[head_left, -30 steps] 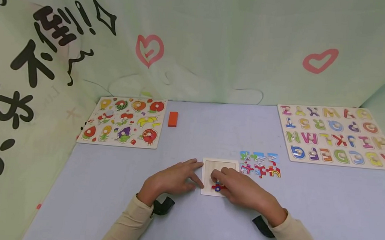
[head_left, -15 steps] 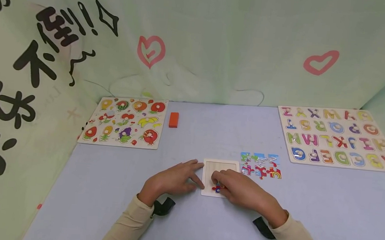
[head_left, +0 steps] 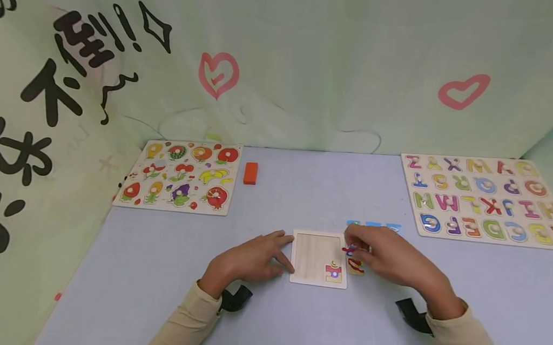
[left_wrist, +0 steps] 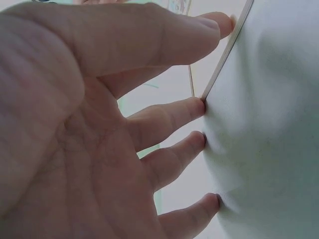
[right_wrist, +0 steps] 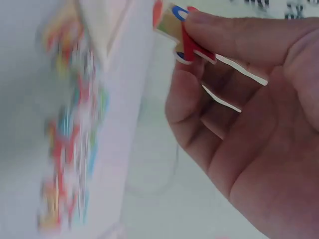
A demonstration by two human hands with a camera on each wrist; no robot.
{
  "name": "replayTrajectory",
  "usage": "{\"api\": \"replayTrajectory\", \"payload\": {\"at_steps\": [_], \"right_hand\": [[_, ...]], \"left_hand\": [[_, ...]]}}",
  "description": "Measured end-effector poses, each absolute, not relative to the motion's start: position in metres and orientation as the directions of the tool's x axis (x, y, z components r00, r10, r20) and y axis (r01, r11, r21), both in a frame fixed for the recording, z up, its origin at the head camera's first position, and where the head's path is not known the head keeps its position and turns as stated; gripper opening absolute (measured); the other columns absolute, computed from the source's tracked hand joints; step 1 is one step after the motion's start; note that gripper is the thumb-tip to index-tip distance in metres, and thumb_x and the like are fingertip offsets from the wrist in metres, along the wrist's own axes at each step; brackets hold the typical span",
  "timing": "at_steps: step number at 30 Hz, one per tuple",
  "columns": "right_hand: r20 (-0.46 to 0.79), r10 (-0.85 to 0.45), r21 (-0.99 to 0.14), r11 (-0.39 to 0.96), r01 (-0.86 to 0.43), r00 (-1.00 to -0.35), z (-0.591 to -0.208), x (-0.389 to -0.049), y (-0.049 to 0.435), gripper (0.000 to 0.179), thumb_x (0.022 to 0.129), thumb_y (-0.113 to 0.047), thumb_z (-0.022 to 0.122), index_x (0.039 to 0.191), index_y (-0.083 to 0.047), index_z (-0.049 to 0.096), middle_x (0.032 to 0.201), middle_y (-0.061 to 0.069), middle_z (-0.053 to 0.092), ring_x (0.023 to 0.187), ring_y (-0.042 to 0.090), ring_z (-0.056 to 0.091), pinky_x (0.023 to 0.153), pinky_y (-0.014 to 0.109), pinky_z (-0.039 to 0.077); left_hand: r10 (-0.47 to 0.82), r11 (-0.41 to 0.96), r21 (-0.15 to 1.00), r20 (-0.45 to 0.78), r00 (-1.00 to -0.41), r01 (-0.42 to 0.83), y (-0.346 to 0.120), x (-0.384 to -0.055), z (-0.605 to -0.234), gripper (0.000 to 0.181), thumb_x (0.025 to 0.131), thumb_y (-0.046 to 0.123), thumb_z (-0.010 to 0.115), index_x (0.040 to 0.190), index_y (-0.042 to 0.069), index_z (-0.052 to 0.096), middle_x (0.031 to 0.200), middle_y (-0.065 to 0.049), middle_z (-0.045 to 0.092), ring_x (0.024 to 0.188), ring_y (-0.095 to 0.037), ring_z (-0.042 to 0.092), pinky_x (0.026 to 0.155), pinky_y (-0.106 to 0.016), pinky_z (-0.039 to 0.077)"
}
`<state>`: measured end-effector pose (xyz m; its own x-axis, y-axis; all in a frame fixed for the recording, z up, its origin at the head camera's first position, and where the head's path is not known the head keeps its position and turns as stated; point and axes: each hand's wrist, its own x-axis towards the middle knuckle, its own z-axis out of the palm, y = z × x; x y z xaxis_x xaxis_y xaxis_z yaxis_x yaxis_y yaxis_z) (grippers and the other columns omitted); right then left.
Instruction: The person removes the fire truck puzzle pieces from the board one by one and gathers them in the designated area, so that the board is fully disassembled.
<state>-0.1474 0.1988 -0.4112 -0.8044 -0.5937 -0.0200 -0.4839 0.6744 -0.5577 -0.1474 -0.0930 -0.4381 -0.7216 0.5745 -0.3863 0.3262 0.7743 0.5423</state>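
Observation:
My left hand (head_left: 255, 257) has its fingers spread, with fingertips at the left edge of a small wooden puzzle tray (head_left: 316, 257). In the left wrist view, two of the fingertips (left_wrist: 197, 105) meet the tray's edge. My right hand (head_left: 391, 257) pinches a red, blue and tan jigsaw piece (right_wrist: 187, 37) between thumb and fingers, over the tray's right edge. One jigsaw piece (head_left: 333, 273) lies in the tray's lower right corner. Beside the tray is another piece (head_left: 355, 267), partly under the right hand. Blue-topped pieces (head_left: 373, 224) show behind that hand, which hides the others.
A fruit peg puzzle (head_left: 176, 176) lies at the back left, with an orange block (head_left: 250, 173) next to it. At the back right lies an alphabet peg puzzle (head_left: 489, 200). A green printed curtain (head_left: 311, 99) rises behind the table.
My right hand has moved right from over the tray, carrying the pinched piece. A piece now shows in the tray's lower right corner. The left hand keeps its place at the tray's edge.

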Motion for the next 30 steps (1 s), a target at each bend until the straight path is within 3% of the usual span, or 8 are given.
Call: {"api": "replayTrajectory", "payload": {"at_steps": [5, 10, 18, 30], "right_hand": [[-0.082, -0.544, -0.539, 0.729, -0.422, -0.835, -0.417, -0.146, 0.236, 0.028, 0.088, 0.002, 0.074, 0.090, -0.020, 0.056, 0.073, -0.010, 0.044, 0.070, 0.006, 0.045, 0.061, 0.024, 0.037], [-0.138, -0.576, -0.586, 0.703, -0.403, -0.805, -0.429, -0.141, 0.250, 0.034, 0.084, 0.006, 0.074, 0.086, -0.021, 0.053, 0.071, -0.011, 0.040, 0.069, 0.003, 0.042, 0.060, 0.024, 0.034], [-0.098, -0.586, -0.543, 0.709, -0.451, -0.804, -0.439, -0.142, 0.244, 0.040, 0.078, 0.008, 0.074, 0.080, -0.023, 0.050, 0.070, -0.014, 0.037, 0.073, 0.005, 0.040, 0.066, 0.025, 0.031], [-0.051, -0.542, -0.440, 0.766, -0.468, -0.839, -0.446, -0.139, 0.238, 0.028, 0.079, 0.001, 0.082, 0.090, -0.020, 0.068, 0.088, -0.010, 0.053, 0.092, 0.019, 0.047, 0.076, 0.037, 0.044]], "left_hand": [[0.576, 0.776, 0.534, -0.383, -0.722, 0.335, -0.092, -0.147, -0.439, 0.019, 0.095, 0.011, 0.072, 0.109, 0.020, 0.083, 0.160, -0.003, 0.041, 0.153, -0.023, 0.024, 0.121, -0.048, 0.029], [0.573, 0.777, 0.535, -0.384, -0.724, 0.331, -0.092, -0.147, -0.438, 0.019, 0.095, 0.011, 0.072, 0.108, 0.020, 0.083, 0.160, -0.003, 0.041, 0.153, -0.023, 0.024, 0.121, -0.047, 0.029], [0.568, 0.777, 0.544, -0.385, -0.728, 0.318, -0.093, -0.147, -0.438, 0.019, 0.095, 0.011, 0.072, 0.108, 0.019, 0.083, 0.160, -0.003, 0.041, 0.154, -0.023, 0.024, 0.121, -0.048, 0.029], [0.572, 0.771, 0.550, -0.374, -0.730, 0.322, -0.094, -0.146, -0.438, 0.018, 0.095, 0.012, 0.072, 0.109, 0.018, 0.083, 0.160, -0.004, 0.042, 0.153, -0.024, 0.024, 0.121, -0.049, 0.029]]}}
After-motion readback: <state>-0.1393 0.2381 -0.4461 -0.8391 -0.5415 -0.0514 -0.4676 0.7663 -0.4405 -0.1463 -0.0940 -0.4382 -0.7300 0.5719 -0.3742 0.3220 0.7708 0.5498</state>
